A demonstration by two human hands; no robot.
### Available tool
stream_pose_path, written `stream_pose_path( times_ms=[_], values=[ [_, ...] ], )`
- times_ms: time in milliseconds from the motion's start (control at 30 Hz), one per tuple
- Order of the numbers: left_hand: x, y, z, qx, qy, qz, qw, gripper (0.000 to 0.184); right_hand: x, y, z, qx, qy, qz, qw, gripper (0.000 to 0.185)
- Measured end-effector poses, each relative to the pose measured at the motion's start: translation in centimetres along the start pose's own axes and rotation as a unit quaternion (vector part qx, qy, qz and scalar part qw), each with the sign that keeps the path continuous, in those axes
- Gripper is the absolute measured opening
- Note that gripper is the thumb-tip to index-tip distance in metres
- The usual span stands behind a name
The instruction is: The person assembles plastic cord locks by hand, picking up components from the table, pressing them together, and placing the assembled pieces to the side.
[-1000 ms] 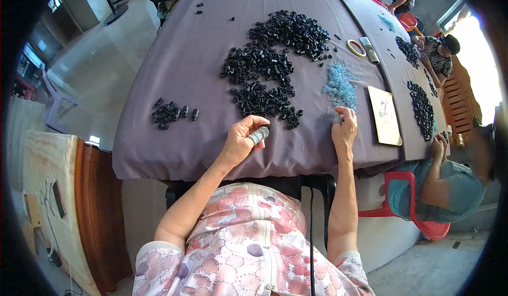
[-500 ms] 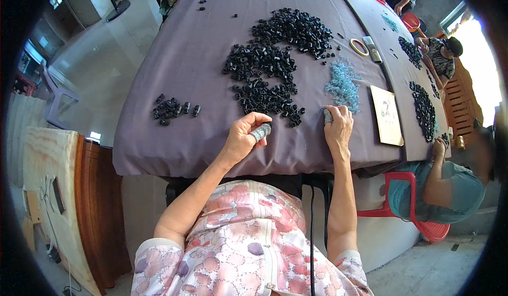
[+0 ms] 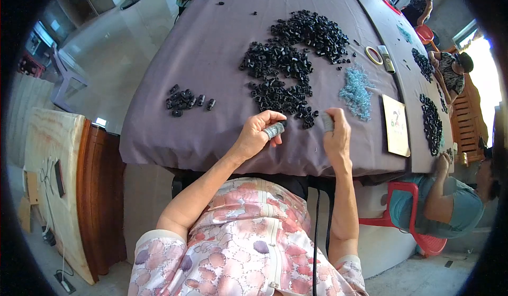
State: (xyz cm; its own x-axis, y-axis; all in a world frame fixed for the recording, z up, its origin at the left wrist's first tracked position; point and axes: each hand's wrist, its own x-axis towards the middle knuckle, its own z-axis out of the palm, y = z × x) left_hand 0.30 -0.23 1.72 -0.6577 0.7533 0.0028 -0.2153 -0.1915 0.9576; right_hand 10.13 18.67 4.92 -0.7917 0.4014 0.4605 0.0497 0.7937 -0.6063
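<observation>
My left hand [image 3: 259, 135] is above the table's near edge, thumb and fingers pinched on a small black plastic part [image 3: 283, 123]. Grey tape wraps one of its fingers. To the right, my right hand [image 3: 337, 135] is closed with its fingertips together, also with grey wrapping on a digit; whatever it holds is too small to make out. Just beyond my hands spreads a large heap of small black plastic parts [image 3: 280, 63]. A pile of thin, bluish, wiry pieces [image 3: 356, 92] lies past my right hand. Several black cylindrical pieces [image 3: 182, 100] are grouped at the left.
A tape roll [image 3: 373, 55], a small bottle-like container [image 3: 387, 59] and a printed card [image 3: 396, 125] lie on the cloth-covered table [image 3: 211, 47]. Co-workers sit along the right side, one on a red chair [image 3: 402, 200], near further black heaps [image 3: 431, 124].
My right hand has drawn back from the bluish pile and come nearer my left hand. The left hand keeps its pinch on the black part. The view has shifted slightly.
</observation>
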Motion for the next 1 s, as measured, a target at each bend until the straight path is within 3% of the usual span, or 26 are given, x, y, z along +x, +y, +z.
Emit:
stream_pose_path(
  times_ms=[100, 200, 633, 733, 833, 933, 1000],
  values=[
    [0.0, 0.0, 0.0, -0.004, 0.004, -0.003, 1.0, 0.022, -0.7, -3.2, 0.7, 0.098, -0.097, -0.006, 0.99, 0.027],
    [0.0, 0.0, 0.0, -0.004, -0.001, -0.001, 1.0, 0.021, -1.2, -4.4, 1.3, 0.09, -0.125, -0.057, 0.986, 0.033],
    [0.0, 0.2, 0.0, 0.026, -0.033, 0.009, 0.999, 0.021, -1.7, -4.7, 2.5, 0.091, -0.111, -0.079, 0.986, 0.031],
    [0.1, 0.1, -0.3, 0.017, -0.04, 0.01, 0.999, 0.021, -2.1, -4.8, 2.8, 0.149, -0.097, -0.003, 0.984, 0.027],
    [0.1, 0.3, -0.4, -0.007, -0.053, -0.006, 0.999, 0.021, -2.4, -4.0, 3.3, 0.243, -0.091, 0.141, 0.955, 0.023],
    [0.1, 0.2, -0.6, -0.017, -0.059, -0.012, 0.998, 0.022, -2.7, -4.2, 3.6, 0.242, -0.081, 0.098, 0.962, 0.023],
    [0.1, 0.1, -0.7, -0.024, -0.051, -0.008, 0.998, 0.022, -2.4, -4.8, 3.2, 0.181, -0.06, 0.009, 0.982, 0.021]
  ],
)
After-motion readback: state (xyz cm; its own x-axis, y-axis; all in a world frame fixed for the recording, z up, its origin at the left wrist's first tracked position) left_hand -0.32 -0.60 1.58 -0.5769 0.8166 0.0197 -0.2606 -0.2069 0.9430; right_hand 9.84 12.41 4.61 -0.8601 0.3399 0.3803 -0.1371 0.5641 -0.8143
